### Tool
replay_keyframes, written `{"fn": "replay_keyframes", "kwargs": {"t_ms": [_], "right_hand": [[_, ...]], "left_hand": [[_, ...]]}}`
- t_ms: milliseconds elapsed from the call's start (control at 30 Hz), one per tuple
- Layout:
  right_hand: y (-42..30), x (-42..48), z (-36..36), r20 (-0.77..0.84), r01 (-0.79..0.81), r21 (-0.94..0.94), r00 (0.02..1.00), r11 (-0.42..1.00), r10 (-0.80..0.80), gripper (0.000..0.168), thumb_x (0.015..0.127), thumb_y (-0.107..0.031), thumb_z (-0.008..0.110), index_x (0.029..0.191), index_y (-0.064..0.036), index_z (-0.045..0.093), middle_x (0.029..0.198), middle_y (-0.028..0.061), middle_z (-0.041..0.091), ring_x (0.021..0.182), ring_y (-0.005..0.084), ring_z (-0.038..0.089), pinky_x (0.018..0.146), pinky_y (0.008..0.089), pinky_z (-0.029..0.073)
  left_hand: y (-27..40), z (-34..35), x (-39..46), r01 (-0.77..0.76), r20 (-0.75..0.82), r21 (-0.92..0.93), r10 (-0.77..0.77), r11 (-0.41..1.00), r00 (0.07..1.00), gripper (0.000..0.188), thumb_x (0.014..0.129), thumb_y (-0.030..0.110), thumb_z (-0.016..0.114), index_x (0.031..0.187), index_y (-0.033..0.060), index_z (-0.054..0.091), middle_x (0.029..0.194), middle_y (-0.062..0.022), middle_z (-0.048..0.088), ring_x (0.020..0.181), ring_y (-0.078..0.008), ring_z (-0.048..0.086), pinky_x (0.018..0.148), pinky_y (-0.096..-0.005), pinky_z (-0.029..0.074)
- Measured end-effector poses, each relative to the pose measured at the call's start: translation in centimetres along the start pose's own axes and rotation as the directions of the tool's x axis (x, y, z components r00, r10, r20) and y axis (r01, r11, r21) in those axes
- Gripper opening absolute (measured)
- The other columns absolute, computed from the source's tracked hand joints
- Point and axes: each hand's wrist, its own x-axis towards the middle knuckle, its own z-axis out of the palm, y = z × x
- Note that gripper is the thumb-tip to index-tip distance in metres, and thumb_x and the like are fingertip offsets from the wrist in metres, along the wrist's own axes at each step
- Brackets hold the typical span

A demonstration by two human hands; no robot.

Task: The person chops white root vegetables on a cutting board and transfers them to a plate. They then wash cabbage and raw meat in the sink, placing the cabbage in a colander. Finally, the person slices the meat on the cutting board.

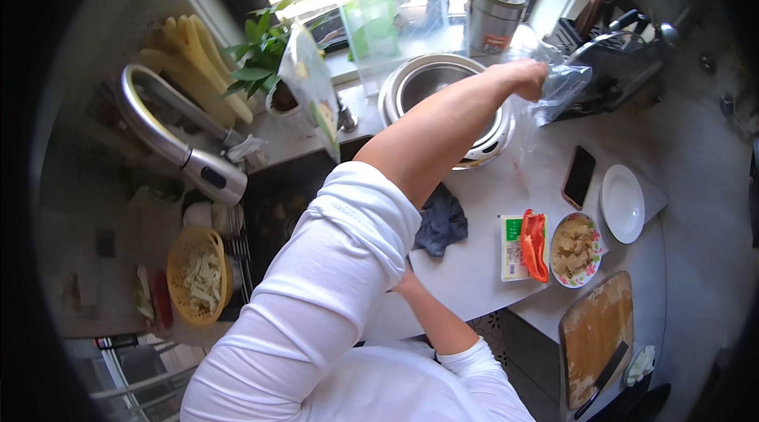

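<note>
My left arm stretches across the counter, and my left hand (529, 81) grips a crumpled clear plastic bag (563, 87). Part of the bag hangs down over the countertop. Below the forearm stands a stainless steel pot (388, 93) with a steel basin inside its rim, partly covered by the arm. My right hand (405, 283) is near the counter's front edge; the left sleeve hides most of it, so its fingers cannot be seen. Close by lies a dark grey cloth (442, 223).
To the right are a phone (579, 178), a white plate (622, 204), red pepper (535, 247) on a packet (511, 244), a flowered bowl of brown slices (575, 250), and a cutting board (596, 327) with a knife (605, 371). Leftward: faucet (213, 176), sink (267, 208), yellow colander (220, 271).
</note>
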Motion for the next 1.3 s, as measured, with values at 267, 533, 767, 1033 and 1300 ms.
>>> {"fn": "replay_keyframes", "kwargs": {"t_ms": [267, 533, 767, 1033, 1300], "right_hand": [[-6.1, -0.5, -6.7, 0.201, 0.079, -0.129, 0.978, 0.988, -0.052, 0.022, 0.067, -0.005, 0.076, 0.087, -0.001, 0.067, 0.088, 0.0069, 0.068, 0.087, 0.017, 0.064, 0.107, 0.0448, 0.031], [-18.0, 0.9, -13.9, 0.099, 0.111, 0.015, 0.989, 0.994, -0.112, 0.024, 0.07, 0.002, 0.074, 0.092, 0.002, 0.065, 0.088, 0.0054, 0.066, 0.089, 0.0123, 0.06, 0.088, 0.0298, 0.048], [-26.1, 5.9, -19.6, 0.01, 0.332, 0.112, 0.942, 0.937, -0.335, 0.027, 0.078, -0.003, 0.072, 0.103, 0.003, 0.064, 0.093, 0.0076, 0.067, 0.083, 0.0118, 0.063, 0.078, 0.0268, 0.051], [-24.5, 10.7, -24.5, -0.049, 0.313, 0.121, 0.95, 0.942, -0.309, 0.024, 0.081, -0.007, 0.07, 0.103, 0.001, 0.065, 0.094, 0.0076, 0.067, 0.084, 0.0127, 0.064, 0.076, 0.027, 0.051], [-19.4, 8.9, -28.6, -0.036, 0.164, -0.161, 0.985, 0.973, -0.171, 0.015, 0.079, -0.002, 0.068, 0.094, 0.0, 0.065, 0.085, 0.0013, 0.065, 0.074, 0.0081, 0.06, 0.069, 0.0237, 0.05]], "left_hand": [[-0.8, -1.9, -11.5, -0.382, 0.049, 0.007, 0.381, 0.924, 0.923, 0.04, 0.077, 0.0, 0.058, 0.116, 0.0085, 0.059, 0.124, -0.0192, 0.047, 0.113, -0.0368, 0.051, 0.098, -0.0413, 0.042], [-1.6, -1.8, -17.9, -0.446, 0.053, -0.027, 0.447, 0.895, 0.893, 0.067, 0.069, -0.011, 0.041, 0.126, 0.0191, 0.057, 0.147, -0.0185, 0.03, 0.121, -0.037, 0.048, 0.093, -0.0415, 0.044], [-1.2, 0.8, -18.3, -0.544, -0.103, -0.429, 0.559, 0.722, 0.823, 0.038, 0.09, 0.011, 0.053, 0.127, 0.0167, 0.055, 0.13, -0.0124, 0.049, 0.093, -0.0209, 0.058, 0.084, -0.0362, 0.045], [2.0, -0.4, -20.5, -0.527, -0.032, -0.056, 0.526, 0.848, 0.85, 0.036, 0.08, -0.001, 0.056, 0.113, 0.0148, 0.056, 0.132, -0.0176, 0.035, 0.092, -0.037, 0.058, 0.079, -0.0454, 0.046], [-0.9, 0.0, -21.4, -0.461, -0.264, -0.193, 0.407, 0.866, 0.874, 0.01, 0.082, 0.006, 0.064, 0.092, 0.009, 0.065, 0.142, -0.0271, 0.035, 0.139, -0.037, 0.023, 0.107, -0.0441, 0.03]]}}
